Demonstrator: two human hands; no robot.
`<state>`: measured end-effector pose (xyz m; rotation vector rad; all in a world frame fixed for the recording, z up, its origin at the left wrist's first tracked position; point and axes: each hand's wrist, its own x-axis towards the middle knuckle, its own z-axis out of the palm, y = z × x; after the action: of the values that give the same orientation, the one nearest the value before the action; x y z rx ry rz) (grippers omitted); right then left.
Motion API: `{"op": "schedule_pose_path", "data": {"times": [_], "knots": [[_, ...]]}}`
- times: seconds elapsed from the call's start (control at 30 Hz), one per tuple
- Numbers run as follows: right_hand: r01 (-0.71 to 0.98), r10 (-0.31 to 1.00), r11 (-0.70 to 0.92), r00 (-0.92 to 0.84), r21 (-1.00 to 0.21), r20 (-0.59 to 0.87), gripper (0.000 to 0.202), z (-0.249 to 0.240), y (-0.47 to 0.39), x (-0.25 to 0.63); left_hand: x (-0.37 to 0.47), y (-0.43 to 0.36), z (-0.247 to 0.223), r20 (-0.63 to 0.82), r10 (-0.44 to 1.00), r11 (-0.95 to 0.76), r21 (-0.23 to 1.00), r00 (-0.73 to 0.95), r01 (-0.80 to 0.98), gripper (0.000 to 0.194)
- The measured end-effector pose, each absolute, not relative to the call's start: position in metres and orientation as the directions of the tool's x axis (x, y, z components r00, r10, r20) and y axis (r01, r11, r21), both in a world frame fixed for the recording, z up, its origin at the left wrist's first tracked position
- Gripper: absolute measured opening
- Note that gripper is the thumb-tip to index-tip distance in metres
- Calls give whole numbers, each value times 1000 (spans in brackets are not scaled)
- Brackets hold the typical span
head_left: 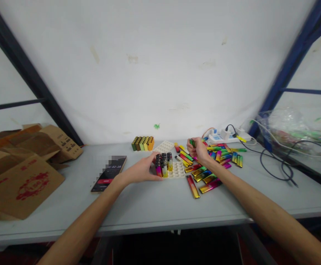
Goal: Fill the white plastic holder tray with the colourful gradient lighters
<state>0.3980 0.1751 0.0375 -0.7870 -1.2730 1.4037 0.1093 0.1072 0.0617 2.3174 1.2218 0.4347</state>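
My left hand (145,168) is curved round the left end of a white tray with round holes (179,170), thumb at the near side and fingers at the far side. Several lighters with black tops (164,163) stand upright in the tray's left part; the holes on the right show bare. Above the heap to the right, my right hand (199,149) is closed on a lighter with a green end (192,142), mostly hidden by the fingers. Below it lie many loose shiny lighters (210,178) in pink, yellow, green and blue.
Behind stand a block of upright lighters (143,143) and a second white holed tray (164,146). A phone (110,173) with a timer lies left, beside cardboard boxes (25,180). At right are a power strip (226,137), black cables (283,169) and a clear plastic bag (290,123).
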Motion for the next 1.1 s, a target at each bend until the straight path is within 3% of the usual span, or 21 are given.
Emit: {"op": "schedule_pose_path", "data": {"times": [0.23, 0.37, 0.43, 0.5, 0.67, 0.87, 1.1], "knots": [[-253, 928, 117, -317, -960, 196, 53, 39, 171, 396, 108, 108, 61, 43, 832, -481, 553, 553, 681, 95], [-185, 912, 228, -304, -956, 276, 60, 43, 163, 389, 108, 109, 59, 63, 825, -496, 557, 561, 666, 94], [-70, 899, 322, -289, -944, 328, 58, 45, 157, 387, 108, 109, 58, 74, 822, -504, 556, 564, 661, 94], [97, 869, 446, -284, -890, 405, 52, 46, 151, 385, 108, 109, 57, 91, 815, -516, 563, 572, 645, 95], [401, 734, 679, -352, -615, 580, 37, 50, 137, 381, 108, 110, 57, 112, 803, -534, 569, 585, 625, 93], [468, 754, 653, -337, -595, 563, 42, 54, 126, 379, 111, 106, 62, 86, 804, -517, 591, 589, 620, 88], [379, 746, 640, -513, -668, 424, 40, 42, 125, 376, 111, 107, 60, 90, 808, -510, 601, 582, 615, 88]]}}
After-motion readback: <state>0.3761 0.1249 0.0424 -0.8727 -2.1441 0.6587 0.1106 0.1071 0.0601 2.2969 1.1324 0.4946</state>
